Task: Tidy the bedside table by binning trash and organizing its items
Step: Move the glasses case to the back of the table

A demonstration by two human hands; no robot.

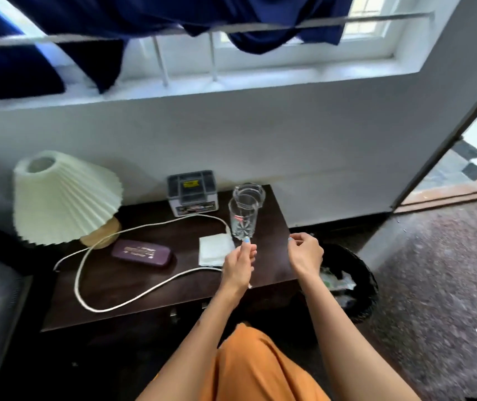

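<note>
Trash: we judge binning mostly done; the round black waste bin on the floor just right of the table already holds crumpled wrappers, and we see no obvious litter on top.
Table: the dark wooden bedside table carries a cream pleated-shade lamp far left, a grey plastic organiser box at the far edge, a maroon hard spectacle case and a white folded tissue in the middle.
Cable: the white charging cable sprawls in loose loops; we think coiling it is what remains.
Left hand: fingers pinched on something small and white, probably the cable's end, just beside the tall clear cut-glass tumbler.
Right hand: loosely curled, holding nothing we can make out, over the near right corner.
Glassware: a clear glass ashtray sits just behind the tumbler.
Room: near-centre tabletop is free; tumbler and right edge crowd our hands.
</note>
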